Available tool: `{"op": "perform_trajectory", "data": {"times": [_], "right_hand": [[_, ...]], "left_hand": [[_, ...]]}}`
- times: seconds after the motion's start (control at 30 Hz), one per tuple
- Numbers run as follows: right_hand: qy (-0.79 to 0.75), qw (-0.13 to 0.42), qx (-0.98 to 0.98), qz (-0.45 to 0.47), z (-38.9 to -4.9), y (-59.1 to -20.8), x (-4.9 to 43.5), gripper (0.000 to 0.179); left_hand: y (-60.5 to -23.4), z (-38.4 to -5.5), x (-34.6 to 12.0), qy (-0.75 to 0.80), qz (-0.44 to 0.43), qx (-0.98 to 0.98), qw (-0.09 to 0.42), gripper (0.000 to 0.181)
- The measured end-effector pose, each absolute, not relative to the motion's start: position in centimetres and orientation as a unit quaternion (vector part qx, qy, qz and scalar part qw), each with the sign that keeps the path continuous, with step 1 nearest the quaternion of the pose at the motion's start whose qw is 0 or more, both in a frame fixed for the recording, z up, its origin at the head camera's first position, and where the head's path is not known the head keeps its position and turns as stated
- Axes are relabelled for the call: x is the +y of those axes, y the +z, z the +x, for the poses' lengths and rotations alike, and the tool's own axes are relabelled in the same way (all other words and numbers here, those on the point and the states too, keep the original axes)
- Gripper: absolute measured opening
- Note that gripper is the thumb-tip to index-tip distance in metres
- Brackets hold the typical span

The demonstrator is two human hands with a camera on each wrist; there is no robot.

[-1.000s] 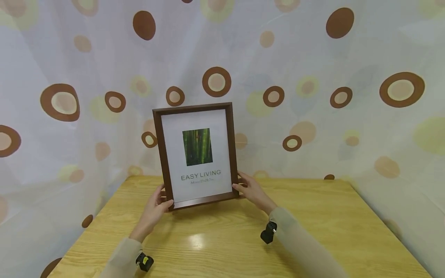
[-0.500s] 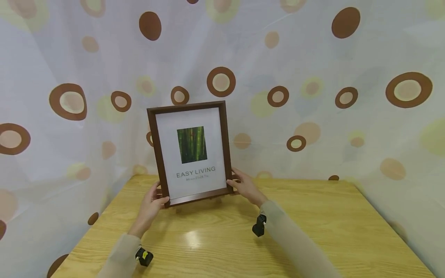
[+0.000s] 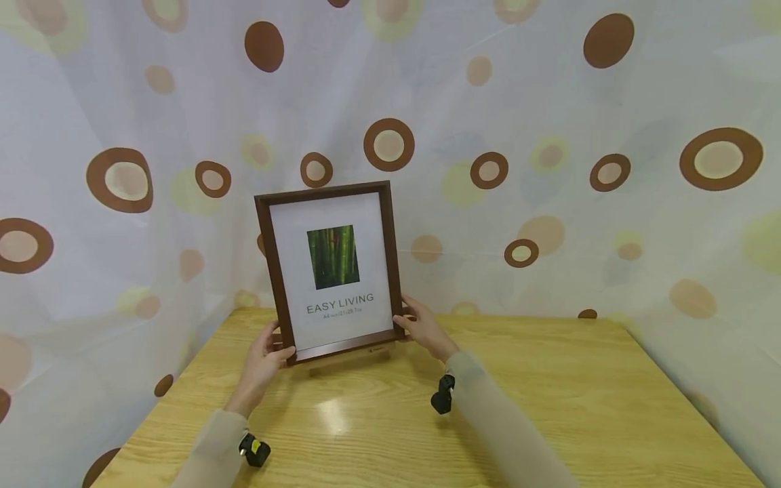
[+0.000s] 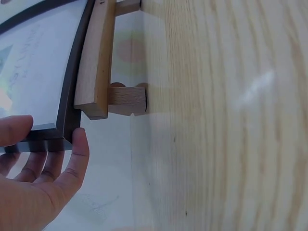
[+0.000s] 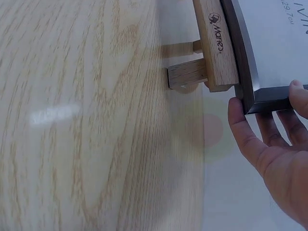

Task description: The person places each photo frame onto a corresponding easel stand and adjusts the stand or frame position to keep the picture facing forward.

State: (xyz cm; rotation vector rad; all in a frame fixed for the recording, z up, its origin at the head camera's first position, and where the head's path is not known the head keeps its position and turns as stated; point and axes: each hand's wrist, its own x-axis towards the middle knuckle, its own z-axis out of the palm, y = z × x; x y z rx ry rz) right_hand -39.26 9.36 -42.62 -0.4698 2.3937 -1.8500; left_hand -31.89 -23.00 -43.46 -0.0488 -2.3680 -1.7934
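A dark brown picture frame (image 3: 332, 257) with a bamboo print and "EASY LIVING" on its white insert stands nearly upright, tilted slightly to one side. My left hand (image 3: 259, 362) grips its lower left corner, thumb on the front and fingers behind and below. At the lower right side my right hand (image 3: 425, 329) holds it the same way. Under the bottom edge runs the ledge of a small wooden easel (image 5: 216, 45), marked "Maries" in the right wrist view. In the left wrist view the easel's ledge (image 4: 96, 62) lies right along the frame. The frame hides most of the easel.
The easel's short feet (image 4: 127, 98) stand on a light wooden table (image 3: 549, 393), near its far edge. Behind and at both sides hangs a white curtain (image 3: 439, 81) with brown and yellow dots. Each wrist wears a small black camera (image 3: 255, 449).
Both hands have carried the picture frame a little to the left, and lately slightly down. The easel's ledge now shows more below its bottom edge. The head view has also shifted slightly.
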Motion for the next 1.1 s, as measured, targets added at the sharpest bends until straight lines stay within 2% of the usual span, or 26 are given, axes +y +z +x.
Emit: {"op": "perform_trajectory", "data": {"times": [0.3, 0.4, 0.63, 1.1], "right_hand": [[-0.545, 0.002, 0.826, -0.145, -39.2, -43.5, 9.3, 0.061], [-0.536, 0.005, 0.832, -0.141, -39.0, -43.8, 9.2, 0.061], [-0.553, 0.038, 0.822, -0.131, -38.5, -45.0, 8.7, 0.059], [-0.553, 0.026, 0.823, -0.125, -38.3, -44.9, 8.3, 0.057]], "left_hand": [[-44.4, -32.6, -23.1, -0.571, -0.042, -0.814, 0.098, 0.061], [-44.7, -32.8, -23.0, -0.546, -0.039, -0.831, 0.100, 0.058], [-45.6, -32.1, -22.3, -0.638, -0.021, -0.769, 0.046, 0.051], [-45.5, -32.7, -21.9, -0.636, 0.007, -0.771, 0.033, 0.051]]}}
